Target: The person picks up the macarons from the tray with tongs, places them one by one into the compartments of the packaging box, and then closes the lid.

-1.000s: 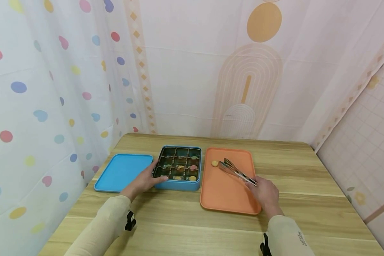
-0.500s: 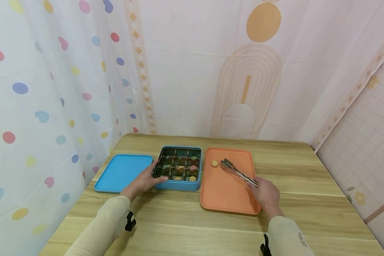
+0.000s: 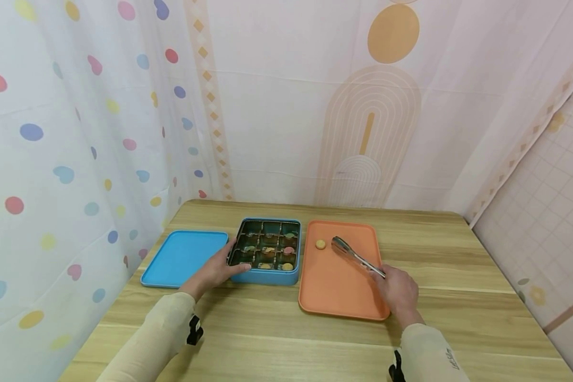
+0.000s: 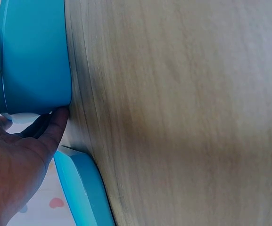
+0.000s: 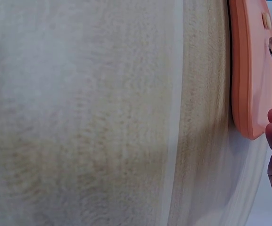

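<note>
My right hand [image 3: 398, 289] grips the handle end of metal tongs [image 3: 347, 248] over the orange tray [image 3: 336, 289]. On that tray a small round yellow piece [image 3: 320, 244], like a cookie, lies just left of the tongs' tips, apart from them. My left hand [image 3: 216, 269] holds the blue box [image 3: 273, 277] at its near left corner, thumb on the front rim and fingers along the left side. Inside, a dark divided insert [image 3: 262, 241] carries small coloured pieces, among them a pink piece [image 3: 288, 250] and a yellow one [image 3: 287, 266]. The left wrist view shows the box wall [image 4: 37, 56] against the fingers.
A blue lid [image 3: 186, 257] lies left of the box, partly behind the left hand. The wooden table [image 3: 286, 334] reaches to a patterned curtain [image 3: 277, 132] at the back. A dotted curtain [image 3: 76, 159] hangs along the left side.
The tongs' tips have shifted slightly right, away from the yellow piece, and their two arms, spread before, now appear close together. The left hand and the box stay put.
</note>
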The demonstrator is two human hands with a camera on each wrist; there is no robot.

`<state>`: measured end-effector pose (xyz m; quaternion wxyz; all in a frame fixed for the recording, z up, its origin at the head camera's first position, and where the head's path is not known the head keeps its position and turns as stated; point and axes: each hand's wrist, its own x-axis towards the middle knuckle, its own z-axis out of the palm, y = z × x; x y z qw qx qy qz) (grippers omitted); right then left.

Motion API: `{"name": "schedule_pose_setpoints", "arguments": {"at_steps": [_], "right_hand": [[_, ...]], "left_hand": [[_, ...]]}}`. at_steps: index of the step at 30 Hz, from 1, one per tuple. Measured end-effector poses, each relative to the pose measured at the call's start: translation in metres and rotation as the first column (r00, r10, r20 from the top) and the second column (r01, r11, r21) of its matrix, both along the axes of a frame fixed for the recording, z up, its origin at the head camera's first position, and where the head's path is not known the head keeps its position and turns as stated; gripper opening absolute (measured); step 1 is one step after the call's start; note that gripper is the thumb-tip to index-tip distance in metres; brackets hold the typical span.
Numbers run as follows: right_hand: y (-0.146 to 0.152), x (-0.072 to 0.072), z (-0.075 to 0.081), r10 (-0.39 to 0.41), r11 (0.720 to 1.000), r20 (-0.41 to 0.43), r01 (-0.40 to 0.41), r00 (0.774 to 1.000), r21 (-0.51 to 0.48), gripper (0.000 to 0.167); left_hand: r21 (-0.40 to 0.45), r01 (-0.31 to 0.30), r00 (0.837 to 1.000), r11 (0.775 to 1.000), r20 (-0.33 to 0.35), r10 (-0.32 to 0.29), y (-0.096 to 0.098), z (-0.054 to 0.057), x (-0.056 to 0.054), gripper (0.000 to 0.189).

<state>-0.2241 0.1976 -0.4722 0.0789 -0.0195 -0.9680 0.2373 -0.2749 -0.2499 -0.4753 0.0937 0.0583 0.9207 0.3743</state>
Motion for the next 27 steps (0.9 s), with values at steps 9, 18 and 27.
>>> {"name": "schedule_pose_setpoints", "arguments": {"at_steps": [9,18,27], "right_hand": [[-0.001,0.0,0.002,-0.019,1.0,-0.012,0.018,1.0,-0.019,0.026],[-0.006,-0.005,0.006,-0.016,1.0,-0.063,0.014,0.998,-0.028,0.028],[-0.014,-0.014,0.01,-0.004,1.0,-0.105,0.002,0.994,-0.022,0.028]], "left_hand": [[-0.002,-0.001,1.0,1.0,-0.003,0.001,0.0,-0.001,-0.001,0.102],[0.004,0.0,1.0,1.0,0.004,0.0,-0.001,-0.001,0.0,0.104],[0.003,-0.003,1.0,1.0,0.009,0.003,0.0,0.001,0.001,0.103]]}}
